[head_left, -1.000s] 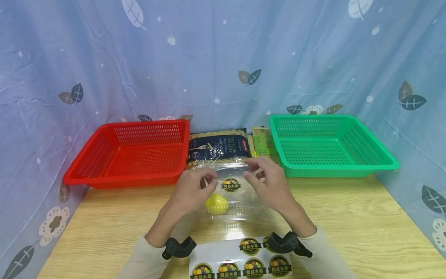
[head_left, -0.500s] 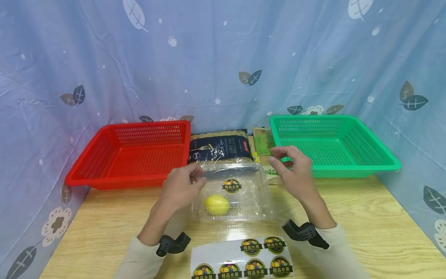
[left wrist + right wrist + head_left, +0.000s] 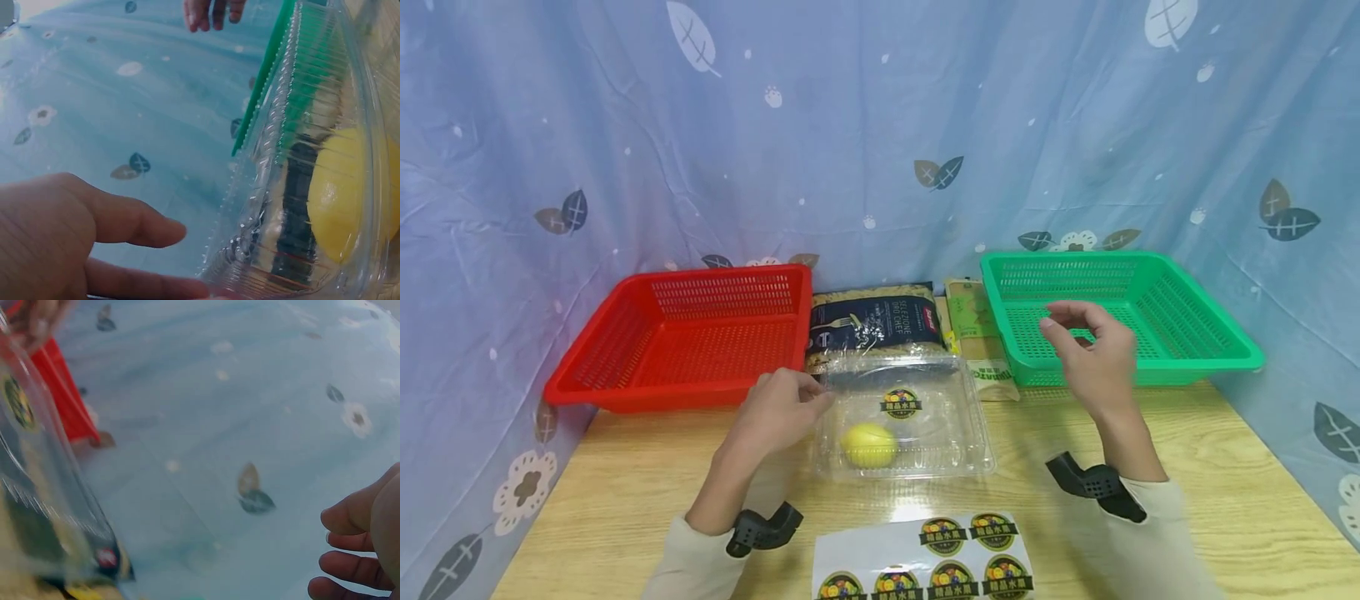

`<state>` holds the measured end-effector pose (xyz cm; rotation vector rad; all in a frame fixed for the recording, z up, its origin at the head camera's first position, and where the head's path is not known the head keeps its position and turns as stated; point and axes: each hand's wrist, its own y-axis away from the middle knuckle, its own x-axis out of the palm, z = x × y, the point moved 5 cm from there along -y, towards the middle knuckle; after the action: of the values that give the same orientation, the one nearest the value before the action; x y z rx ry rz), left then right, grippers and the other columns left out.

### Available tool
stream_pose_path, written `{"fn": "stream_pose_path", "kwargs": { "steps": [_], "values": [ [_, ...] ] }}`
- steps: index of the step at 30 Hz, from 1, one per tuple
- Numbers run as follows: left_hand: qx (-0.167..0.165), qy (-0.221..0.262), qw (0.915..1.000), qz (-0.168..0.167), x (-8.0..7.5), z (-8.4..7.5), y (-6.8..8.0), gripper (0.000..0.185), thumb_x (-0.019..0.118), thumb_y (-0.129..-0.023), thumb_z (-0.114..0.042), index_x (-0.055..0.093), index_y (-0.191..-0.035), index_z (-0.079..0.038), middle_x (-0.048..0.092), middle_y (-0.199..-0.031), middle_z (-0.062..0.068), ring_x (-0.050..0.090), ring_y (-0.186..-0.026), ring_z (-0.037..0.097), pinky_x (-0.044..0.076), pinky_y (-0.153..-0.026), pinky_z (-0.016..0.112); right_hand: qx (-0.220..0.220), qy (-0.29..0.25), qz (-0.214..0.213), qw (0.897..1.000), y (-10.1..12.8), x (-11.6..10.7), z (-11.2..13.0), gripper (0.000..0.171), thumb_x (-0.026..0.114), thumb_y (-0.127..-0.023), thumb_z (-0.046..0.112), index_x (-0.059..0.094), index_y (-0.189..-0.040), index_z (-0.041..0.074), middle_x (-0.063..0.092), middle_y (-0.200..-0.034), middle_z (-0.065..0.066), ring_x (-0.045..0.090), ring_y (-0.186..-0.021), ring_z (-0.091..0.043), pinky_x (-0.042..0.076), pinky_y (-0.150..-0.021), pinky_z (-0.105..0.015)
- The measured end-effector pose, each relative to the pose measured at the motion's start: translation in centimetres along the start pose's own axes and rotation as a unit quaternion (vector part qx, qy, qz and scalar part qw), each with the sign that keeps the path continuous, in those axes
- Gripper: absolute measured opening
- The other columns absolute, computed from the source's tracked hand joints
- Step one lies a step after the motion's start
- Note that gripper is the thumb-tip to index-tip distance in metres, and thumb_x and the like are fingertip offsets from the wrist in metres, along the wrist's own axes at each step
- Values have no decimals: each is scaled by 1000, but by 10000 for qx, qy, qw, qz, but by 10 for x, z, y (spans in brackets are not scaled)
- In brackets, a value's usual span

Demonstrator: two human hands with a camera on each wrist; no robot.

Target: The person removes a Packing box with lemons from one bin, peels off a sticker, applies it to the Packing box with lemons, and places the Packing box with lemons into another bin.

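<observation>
A clear plastic clamshell box [image 3: 940, 433] lies closed on the table, a round fruit-label sticker [image 3: 900, 403] on its lid. Inside, at the near left, is a yellow lemon [image 3: 869, 445]. My left hand [image 3: 778, 412] is at the box's left edge, thumb and fingers apart with nothing between them; whether the fingertips touch the plastic I cannot tell. Off to the right, my right hand [image 3: 1097, 358] hovers in front of the green basket [image 3: 1150, 367], fingers loosely bent and holding nothing. The left wrist view also shows the lemon [image 3: 340, 194] through the box wall.
A sheet of similar stickers [image 3: 865, 546] lies at the table's near edge. A red basket [image 3: 677, 396] stands back left. Behind the box are a dark pasta bag [image 3: 880, 321] and a brown-green packet [image 3: 973, 325]. A blue curtain [image 3: 850, 125] hangs behind.
Both hands have drawn apart from above the box: my right hand moved far right toward the green basket, my left hand slightly left. The box and lemon stay in place.
</observation>
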<state>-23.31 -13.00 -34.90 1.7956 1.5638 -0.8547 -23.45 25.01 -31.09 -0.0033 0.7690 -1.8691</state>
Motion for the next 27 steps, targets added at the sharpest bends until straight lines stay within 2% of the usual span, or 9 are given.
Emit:
{"fn": "stream_pose_path", "kwargs": {
  "steps": [3,6,8,11,12,15,19,23,27],
  "values": [
    [-167,46,9997,148,1,2,1,30,70,-93,-30,78,-108,-5,71,-84,1,59,-68,16,49,-60,36,303,264,-316,9987,-5,-19,-12,23,66,-98,21,71,-116,7,62,-96,16,57,-95,-3,44,-73,-20],
    [-292,183,9990,283,3,3,1,33,70,-94,-30,77,-110,-3,57,-62,-2,38,-49,12,32,-47,28,603,379,-644,9954,-9,-38,-24,23,67,-97,23,71,-115,9,61,-92,16,57,-91,-3,46,-67,-17],
    [-342,276,9983,376,5,4,1,34,69,-95,-30,76,-111,-1,43,-53,-2,27,-45,11,23,-43,26,813,374,-816,9926,-11,-49,-32,23,68,-97,22,71,-115,9,61,-93,15,57,-88,-4,47,-63,-15],
    [-365,329,9977,468,7,5,2,34,68,-96,-30,76,-110,0,33,-50,-3,24,-43,11,18,-41,24,1242,85,-963,9875,-13,-60,-41,21,68,-96,19,71,-116,12,62,-95,12,57,-82,-6,49,-59,-15],
    [-370,336,9975,497,7,6,2,34,68,-96,-30,76,-110,0,33,-50,-3,24,-43,11,18,-42,24,1381,10,-997,9854,-14,-63,-44,20,68,-96,19,71,-115,14,62,-97,11,57,-80,-6,49,-59,-15],
    [-409,331,9969,594,9,10,1,37,68,-96,-32,75,-111,1,48,-56,0,34,-45,13,24,-44,26,1770,-131,-1196,9768,-15,-71,-51,18,69,-96,18,71,-114,18,61,-99,11,55,-81,-6,47,-62,-15],
    [-526,378,9950,762,12,15,-2,38,67,-96,-33,76,-109,1,62,-66,6,44,-51,16,28,-47,28,2026,105,-1624,9656,-15,-82,-66,15,68,-96,21,68,-110,24,57,-98,16,52,-85,-3,42,-70,-17],
    [-579,487,9931,897,15,20,-3,37,66,-97,-35,77,-106,0,63,-67,9,51,-56,18,34,-50,28,2288,151,-2027,9520,-14,-93,-82,17,68,-95,20,63,-108,30,52,-96,16,48,-81,-2,39,-70,-17],
    [-557,608,9917,985,18,24,-5,36,66,-97,-36,79,-102,-3,56,-61,6,54,-57,19,40,-53,30,2688,-499,-2371,9322,-12,-101,-96,25,68,-94,14,62,-114,27,48,-95,11,46,-84,-1,38,-67,-16]
  ]
}}
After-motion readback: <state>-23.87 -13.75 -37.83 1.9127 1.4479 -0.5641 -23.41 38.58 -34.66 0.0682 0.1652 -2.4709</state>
